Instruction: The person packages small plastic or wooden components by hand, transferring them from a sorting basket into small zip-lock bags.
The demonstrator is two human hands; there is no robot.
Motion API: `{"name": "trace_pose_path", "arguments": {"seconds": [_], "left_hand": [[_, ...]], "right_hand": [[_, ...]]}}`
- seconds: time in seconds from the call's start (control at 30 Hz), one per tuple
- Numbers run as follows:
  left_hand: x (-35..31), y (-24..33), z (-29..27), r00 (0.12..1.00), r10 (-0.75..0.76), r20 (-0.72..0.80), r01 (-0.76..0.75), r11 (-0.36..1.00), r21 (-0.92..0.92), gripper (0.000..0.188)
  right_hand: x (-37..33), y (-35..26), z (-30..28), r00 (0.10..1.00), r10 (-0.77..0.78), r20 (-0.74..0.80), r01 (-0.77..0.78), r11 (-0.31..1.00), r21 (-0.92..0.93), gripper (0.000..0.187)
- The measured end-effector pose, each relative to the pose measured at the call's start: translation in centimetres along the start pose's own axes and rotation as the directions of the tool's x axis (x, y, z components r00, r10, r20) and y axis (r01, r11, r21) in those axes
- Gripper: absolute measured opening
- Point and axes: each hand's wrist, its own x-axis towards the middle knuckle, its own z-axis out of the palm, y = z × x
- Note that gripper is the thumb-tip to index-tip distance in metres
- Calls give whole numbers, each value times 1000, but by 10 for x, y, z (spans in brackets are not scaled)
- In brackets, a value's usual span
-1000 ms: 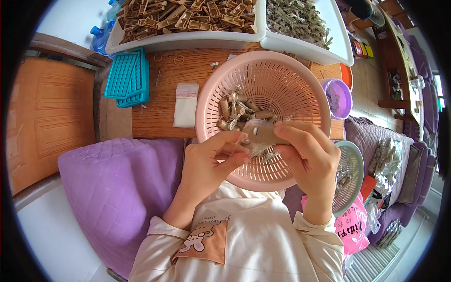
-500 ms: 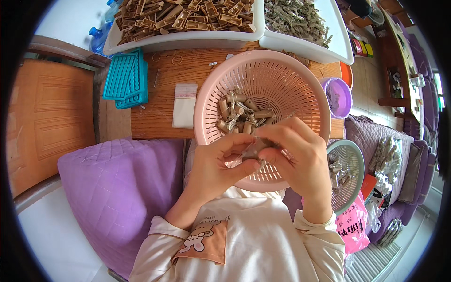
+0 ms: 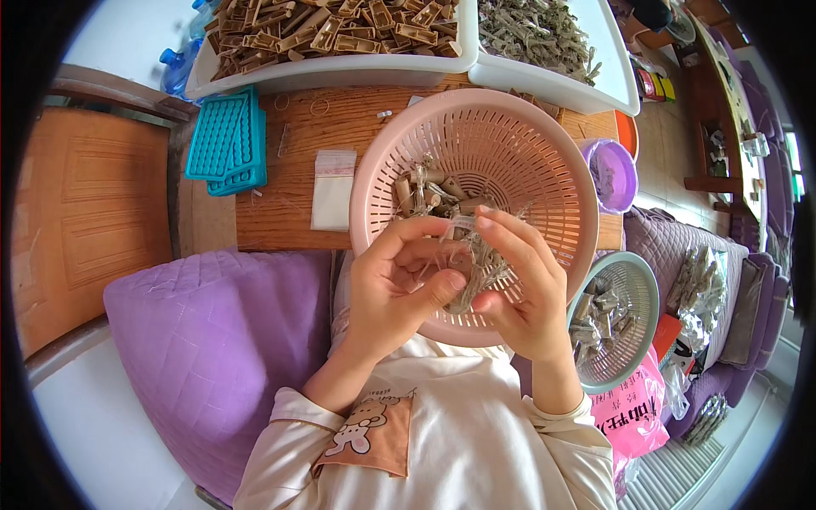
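Observation:
Both of my hands are over the near side of a pink slotted basket (image 3: 367, 170). A bundle of thin grey-brown plastic pieces (image 3: 486, 259), with clear plastic at its top, sits between them. My left hand (image 3: 399, 276) is closed with thumb and fingers on the bundle's left side. My right hand (image 3: 531, 285) has its index finger at the top of the clear plastic and its thumb at the lower right. Several tan pieces in clear wrapping (image 3: 425, 191) lie in the basket beneath, partly hidden by my hands.
Tan plastic casings (image 3: 340, 30) fill a white bin at the back; grey-brown pieces (image 3: 540, 38) fill another. On the wooden table (image 3: 293, 123) are teal trays (image 3: 221, 140) and a stack of clear bags (image 3: 334, 195). At right stand a purple bucket (image 3: 631, 161) and a grey-green basket (image 3: 642, 348) with wrapped pieces.
My right hand has shifted slightly left and down. The bundle between my hands, mostly hidden before, now shows its thin strands and clear top.

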Motion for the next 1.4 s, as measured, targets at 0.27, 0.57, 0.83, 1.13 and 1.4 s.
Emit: {"name": "trace_pose_path", "arguments": {"seconds": [0.27, 0.57, 0.83, 1.13, 1.4], "left_hand": [[-3, -4, 1, 998, -58, 14, 59, 997, -57, 41], [-1, 1, 3, 993, -111, 51, 109, 993, 40, 40], [0, -11, 6, 999, -34, -19, 32, 997, -67, 34], [-5, -23, 4, 998, -16, -67, 14, 1000, -26, 33], [1, -25, 8, 999, -13, 47, -11, 887, 462, 39]], "right_hand": [[-4, 0, -3, 1000, -19, -2, 19, 991, 131, 43], [-11, 16, -5, 999, 31, -7, -30, 988, 154, 25], [-11, 5, 4, 907, 418, 56, -326, 611, 722, 52], [-11, 7, 11, 824, 565, 43, -510, 708, 489, 18], [-8, 3, 16, 815, 544, -201, -433, 801, 413, 14]]}}
